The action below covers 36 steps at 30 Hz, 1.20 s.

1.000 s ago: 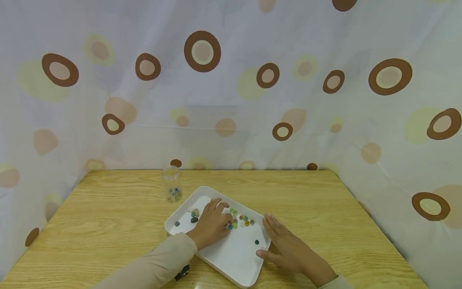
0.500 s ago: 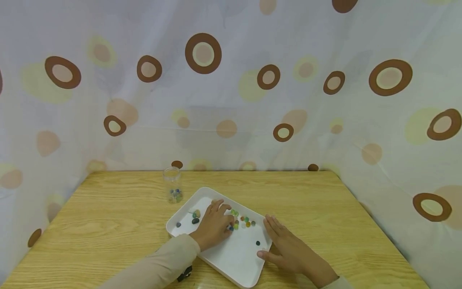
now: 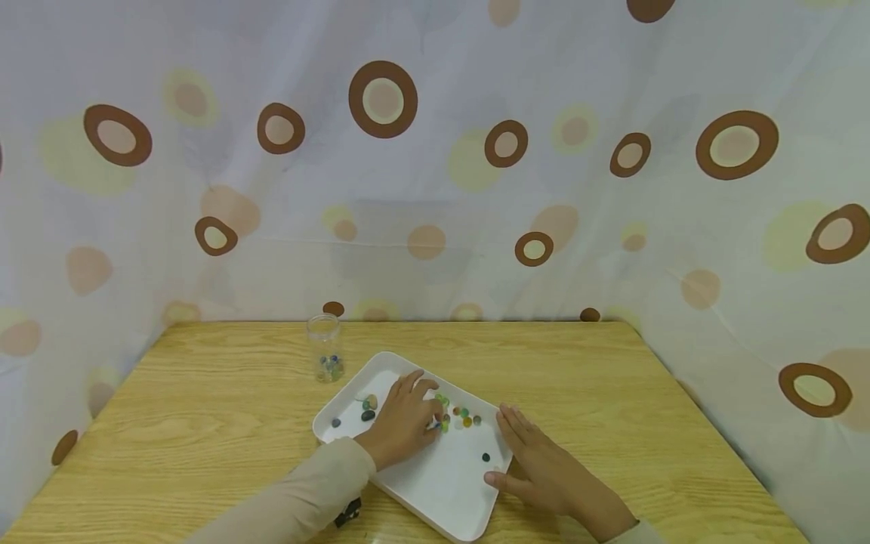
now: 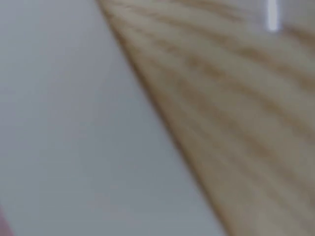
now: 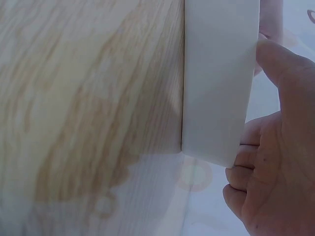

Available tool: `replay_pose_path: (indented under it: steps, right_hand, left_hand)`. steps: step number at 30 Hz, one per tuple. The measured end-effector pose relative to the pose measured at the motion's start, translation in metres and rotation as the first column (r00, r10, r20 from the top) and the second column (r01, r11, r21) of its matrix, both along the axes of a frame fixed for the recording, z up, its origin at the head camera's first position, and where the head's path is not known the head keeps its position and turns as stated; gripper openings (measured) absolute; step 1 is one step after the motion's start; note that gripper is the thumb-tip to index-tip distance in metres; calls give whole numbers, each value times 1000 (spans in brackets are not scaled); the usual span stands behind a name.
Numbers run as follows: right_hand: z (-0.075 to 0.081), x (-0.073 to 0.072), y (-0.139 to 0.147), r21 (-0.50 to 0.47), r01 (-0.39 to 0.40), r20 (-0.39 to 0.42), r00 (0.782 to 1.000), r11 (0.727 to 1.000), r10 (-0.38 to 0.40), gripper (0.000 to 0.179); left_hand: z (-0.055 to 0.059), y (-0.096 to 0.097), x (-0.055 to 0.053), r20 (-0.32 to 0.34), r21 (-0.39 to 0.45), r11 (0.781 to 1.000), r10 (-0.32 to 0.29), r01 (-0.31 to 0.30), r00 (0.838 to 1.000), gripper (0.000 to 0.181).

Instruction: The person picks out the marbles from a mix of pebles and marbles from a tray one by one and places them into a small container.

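Note:
A white rectangular tray (image 3: 442,480) lies askew on the table. Inside it my left hand (image 3: 406,423) pinches a blue marble (image 3: 437,425), mostly hidden between thumb and forefinger. Right of those fingers lie several marbles, among them an orange marble (image 3: 467,422) and a green marble (image 3: 465,412). My right hand (image 3: 544,468) rests on the tray's right rim, fingers straight and thumb apart; the right wrist view shows its fingertips touching the tray wall (image 5: 216,83). In the left wrist view, only blurred tray wall and table appear, plus a pink corner.
A clear jar (image 3: 325,332) with several blue and greenish marbles stands behind the tray's left corner. Dark stones, such as an oval black stone (image 3: 368,415), lie in the tray's left end; a small dark stone (image 3: 485,457) lies near the right hand. Patterned curtain (image 3: 435,189) surrounds the table.
My left thumb and forefinger have closed more round the blue marble, which shows less now. The right hand and tray keep their places; the view shifted slightly.

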State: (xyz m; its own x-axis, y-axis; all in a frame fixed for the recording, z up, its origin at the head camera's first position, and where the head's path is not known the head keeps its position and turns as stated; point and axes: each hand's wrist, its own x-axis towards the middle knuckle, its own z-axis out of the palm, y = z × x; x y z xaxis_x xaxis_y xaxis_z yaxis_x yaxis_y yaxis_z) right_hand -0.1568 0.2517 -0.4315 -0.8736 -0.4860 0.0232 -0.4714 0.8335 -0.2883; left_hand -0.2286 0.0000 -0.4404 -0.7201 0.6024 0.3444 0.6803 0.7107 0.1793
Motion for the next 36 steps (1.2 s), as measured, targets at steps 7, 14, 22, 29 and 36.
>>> replay_pose_path:
  steps: [7, 14, 22, 29, 36]
  right_hand:
    - [1, 1, 0, -1, 7, 8, 1000, 1000, -7, 91]
    - [0, 2, 0, -14, 6, 26, 1000, 1000, -6, 92]
    - [1, 1, 1, -5, 7, 21, 1000, 1000, -7, 91]
    - [1, 0, 1, 2, 3, 7, 1000, 1000, -3, 91]
    - [1, 1, 1, 1, 12, 24, 1000, 1000, -12, 92]
  left_hand:
    - [21, -12, -4, -46, 63, 998, -1, 4, 999, 10]
    - [44, -38, -13, -74, 137, 990, 48, -37, 996, 10]
    - [66, -75, -30, -161, 203, 970, 165, -131, 973, 13]
    - [79, -110, -47, -135, 288, 929, 279, -232, 951, 14]
    - [77, -130, -54, 20, 395, 849, 374, -351, 927, 17]
